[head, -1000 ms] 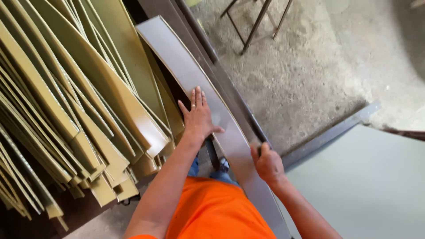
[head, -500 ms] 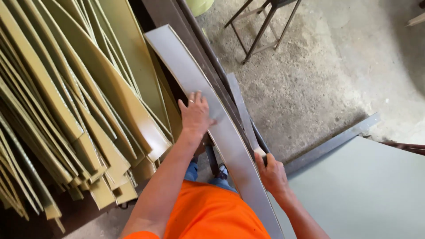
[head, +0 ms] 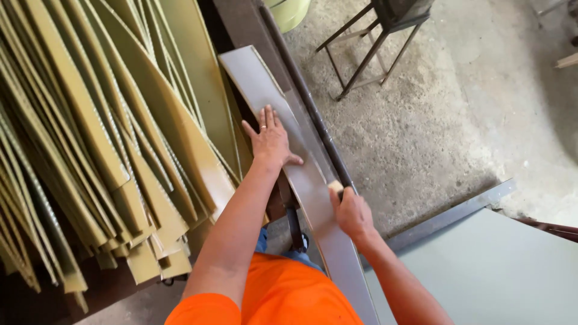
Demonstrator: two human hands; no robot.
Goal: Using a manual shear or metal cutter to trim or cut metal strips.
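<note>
Head view: left hand (head: 271,141) flat, fingers spread, pressing on a long grey metal strip (head: 256,81) beside stacked olive panels (head: 108,138). Right hand (head: 352,213) closed around a small tan block (head: 335,187) at the strip's edge, above the concrete floor (head: 433,120).

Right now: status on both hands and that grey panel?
Left hand flat, fingers spread, on the long grey panel. Right hand closed on a small tan block at the panel's right edge. Olive strips stacked close on the left, nothing on the panel ahead.
</note>
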